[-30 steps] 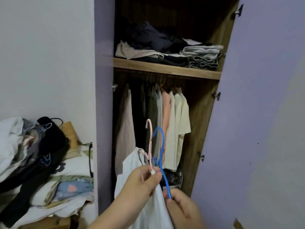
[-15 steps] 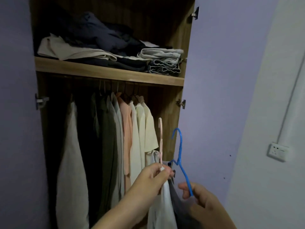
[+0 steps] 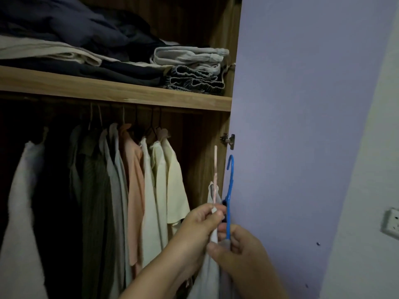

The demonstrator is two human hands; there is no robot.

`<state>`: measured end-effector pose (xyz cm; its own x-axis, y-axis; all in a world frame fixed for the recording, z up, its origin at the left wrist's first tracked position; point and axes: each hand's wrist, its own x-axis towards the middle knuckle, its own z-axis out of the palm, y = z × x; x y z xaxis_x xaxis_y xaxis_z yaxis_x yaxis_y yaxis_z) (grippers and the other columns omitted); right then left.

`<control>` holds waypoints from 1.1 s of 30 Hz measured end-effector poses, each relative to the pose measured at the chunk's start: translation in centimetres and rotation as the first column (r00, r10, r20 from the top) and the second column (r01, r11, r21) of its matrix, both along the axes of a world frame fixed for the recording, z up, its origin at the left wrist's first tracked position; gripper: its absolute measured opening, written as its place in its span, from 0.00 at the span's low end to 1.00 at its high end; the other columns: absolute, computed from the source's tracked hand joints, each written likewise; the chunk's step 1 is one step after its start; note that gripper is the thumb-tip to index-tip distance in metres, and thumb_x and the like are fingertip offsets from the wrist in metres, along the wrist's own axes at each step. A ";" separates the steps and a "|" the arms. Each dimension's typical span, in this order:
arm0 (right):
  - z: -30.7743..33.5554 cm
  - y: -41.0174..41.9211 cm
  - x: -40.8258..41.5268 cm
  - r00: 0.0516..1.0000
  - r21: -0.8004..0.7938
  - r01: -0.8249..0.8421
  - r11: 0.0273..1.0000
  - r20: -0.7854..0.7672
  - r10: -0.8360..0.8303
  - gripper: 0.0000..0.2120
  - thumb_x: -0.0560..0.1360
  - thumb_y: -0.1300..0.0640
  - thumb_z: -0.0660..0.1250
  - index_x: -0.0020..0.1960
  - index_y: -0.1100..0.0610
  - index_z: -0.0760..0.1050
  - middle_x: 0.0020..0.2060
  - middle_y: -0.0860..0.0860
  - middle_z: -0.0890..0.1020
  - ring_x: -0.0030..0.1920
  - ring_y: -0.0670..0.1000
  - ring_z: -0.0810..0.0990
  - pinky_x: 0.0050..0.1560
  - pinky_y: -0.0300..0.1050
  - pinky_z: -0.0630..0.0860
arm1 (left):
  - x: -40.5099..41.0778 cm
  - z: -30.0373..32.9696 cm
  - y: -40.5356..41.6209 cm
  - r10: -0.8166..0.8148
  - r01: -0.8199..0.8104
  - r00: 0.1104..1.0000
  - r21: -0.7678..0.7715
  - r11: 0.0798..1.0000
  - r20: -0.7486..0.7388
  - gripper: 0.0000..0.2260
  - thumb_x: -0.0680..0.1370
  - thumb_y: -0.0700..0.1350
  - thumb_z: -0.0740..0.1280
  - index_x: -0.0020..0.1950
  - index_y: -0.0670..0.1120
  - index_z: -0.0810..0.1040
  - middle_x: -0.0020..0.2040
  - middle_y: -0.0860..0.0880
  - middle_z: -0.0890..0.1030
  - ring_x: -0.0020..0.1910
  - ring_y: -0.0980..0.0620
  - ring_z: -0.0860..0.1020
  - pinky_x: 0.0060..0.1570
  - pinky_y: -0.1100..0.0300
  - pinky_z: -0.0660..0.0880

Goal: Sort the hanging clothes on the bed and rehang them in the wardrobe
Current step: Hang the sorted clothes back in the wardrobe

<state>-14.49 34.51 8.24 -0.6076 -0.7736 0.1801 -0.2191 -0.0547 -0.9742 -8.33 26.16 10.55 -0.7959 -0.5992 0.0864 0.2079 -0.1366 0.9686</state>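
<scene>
Up close now, the left hand [image 3: 200, 223] pinches the thin stem of a pale pink hanger [image 3: 215, 175] between thumb and fingertips, its slim hook standing upright and seen almost edge-on. Right beside it, the right hand [image 3: 239, 251] has its fingers curled round the neck of a blue hanger [image 3: 230, 186], a glossy plastic one with a smooth rounded hook that curves over at the top. A white garment [image 3: 207, 275] droops from the pink hanger below the left hand, soft and limp, and a greyish cloth [image 3: 225, 277] hangs under the blue one (its shape is mostly hidden behind the two hands). Both hangers are held in front of the right end of the wardrobe [image 3: 203, 160] opening, below the rail and not on it.

Inside, a row of hung shirts [image 3: 138, 190] fills the rail: a pale drapey piece at far left, dark olive and grey ones, a peach shirt, then creamy yellow short-sleeved ones nearest the hands. Above them runs a wood-grain shelf [image 3: 121, 93] with a flat front edge, stacked with folded clothes [image 3: 190, 67], dark navy bundles, beige folds and ruched elastic waistbands. A small metal hinge [image 3: 227, 140] joins the matte lilac door [image 3: 302, 126], and a white wall socket [image 3: 391, 221] sits far right.
</scene>
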 end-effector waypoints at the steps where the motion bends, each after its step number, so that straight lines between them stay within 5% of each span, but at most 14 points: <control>1: 0.2 -0.9 -1.1 1.000 0.008 -0.013 1.000 -0.009 0.013 0.16 0.68 0.68 0.72 0.46 0.50 0.72 0.43 0.48 0.82 0.41 0.42 0.81 0.40 0.31 0.76 | -1.1 0.3 -0.6 0.011 -0.011 1.000 0.010 1.000 -0.012 0.07 0.80 0.38 0.58 0.50 0.42 0.76 0.30 0.48 0.77 0.29 0.56 0.75 0.31 0.66 0.74; 4: 0.7 -3.4 -4.4 0.998 -0.027 -0.014 1.000 -0.068 0.012 0.13 0.66 0.67 0.71 0.44 0.52 0.74 0.43 0.54 0.82 0.45 0.51 0.80 0.44 0.38 0.77 | -3.8 0.7 -2.7 0.044 -0.044 0.999 -0.048 0.998 -0.017 0.08 0.80 0.39 0.58 0.53 0.42 0.76 0.32 0.52 0.80 0.30 0.59 0.78 0.32 0.69 0.74; 9: 1.2 -7.5 -8.5 0.994 -0.081 -0.067 0.994 -0.094 0.059 0.07 0.71 0.65 0.67 0.44 0.55 0.75 0.46 0.60 0.82 0.47 0.55 0.81 0.50 0.47 0.78 | -7.2 0.1 -6.2 0.198 -0.154 0.975 -0.333 0.930 0.102 0.12 0.76 0.44 0.66 0.59 0.51 0.75 0.54 0.50 0.80 0.51 0.56 0.79 0.47 0.68 0.76; 13: 1.0 -10.7 -11.3 0.993 -0.083 -0.104 0.991 -0.071 0.099 0.17 0.73 0.72 0.64 0.57 0.57 0.76 0.48 0.52 0.83 0.50 0.49 0.82 0.51 0.42 0.79 | -9.5 0.7 -9.9 0.184 -0.157 0.979 -0.252 0.955 0.088 0.09 0.75 0.38 0.67 0.54 0.47 0.79 0.47 0.46 0.81 0.43 0.54 0.79 0.41 0.66 0.75; 17: 1.4 -13.5 -13.9 0.989 -0.099 -0.142 0.985 -0.051 0.137 0.15 0.74 0.73 0.61 0.48 0.55 0.77 0.33 0.45 0.83 0.35 0.39 0.81 0.36 0.31 0.75 | -11.6 1.1 -13.8 0.132 -0.118 0.990 -0.216 0.969 0.051 0.09 0.75 0.33 0.66 0.49 0.44 0.78 0.39 0.48 0.82 0.34 0.59 0.81 0.33 0.69 0.74; 22: 2.6 -18.1 -18.1 0.998 -0.114 -0.064 0.991 -0.014 0.062 0.13 0.74 0.74 0.61 0.43 0.58 0.76 0.34 0.50 0.82 0.35 0.46 0.80 0.35 0.32 0.76 | -13.9 2.5 -20.4 0.125 -0.091 0.989 -0.352 0.932 0.076 0.07 0.75 0.34 0.66 0.46 0.47 0.75 0.36 0.52 0.76 0.32 0.61 0.75 0.30 0.70 0.70; 29: 4.3 -24.9 -21.5 0.997 -0.122 -0.075 0.990 -0.022 0.073 0.12 0.74 0.75 0.59 0.46 0.60 0.74 0.37 0.54 0.79 0.32 0.43 0.78 0.33 0.28 0.75 | -17.7 4.3 -28.2 0.257 -0.166 0.957 -0.475 0.864 0.133 0.06 0.76 0.37 0.66 0.46 0.48 0.74 0.41 0.50 0.74 0.42 0.53 0.74 0.44 0.59 0.73; 33: 5.0 -29.4 -22.7 0.994 -0.162 -0.108 0.981 -0.019 0.107 0.11 0.76 0.71 0.59 0.49 0.59 0.74 0.41 0.54 0.80 0.40 0.47 0.79 0.38 0.28 0.76 | -19.8 5.8 -31.9 0.345 -0.237 0.930 -0.508 0.828 0.129 0.07 0.75 0.36 0.67 0.42 0.46 0.73 0.39 0.48 0.74 0.43 0.50 0.75 0.50 0.53 0.75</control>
